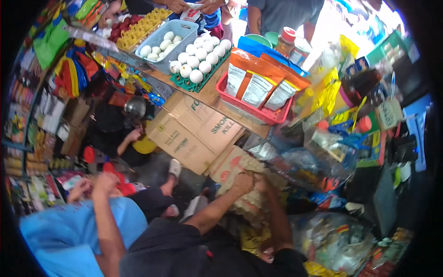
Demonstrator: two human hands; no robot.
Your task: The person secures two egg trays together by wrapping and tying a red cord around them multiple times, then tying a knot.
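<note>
My left hand (244,182) and my right hand (262,183) are close together over a greyish cardboard egg tray (251,162), near a carton with red print (225,165). The fingers are blurred, so I cannot tell how firmly either one grips. Just beyond them lies a large brown cardboard box (193,131) with green printing. On the wooden table (211,95) above it, white eggs (200,54) fill a green plastic egg tray (189,85). Beside that, a grey-blue plastic basket (183,27) holds more eggs.
A red basket (258,112) of foil pouches (258,90) stands at the table's edge. To the left sits a person in blue (83,221); another person's hand (135,133) is near a yellow container (144,142). Bagged goods (335,239) crowd the right. People stand across the table.
</note>
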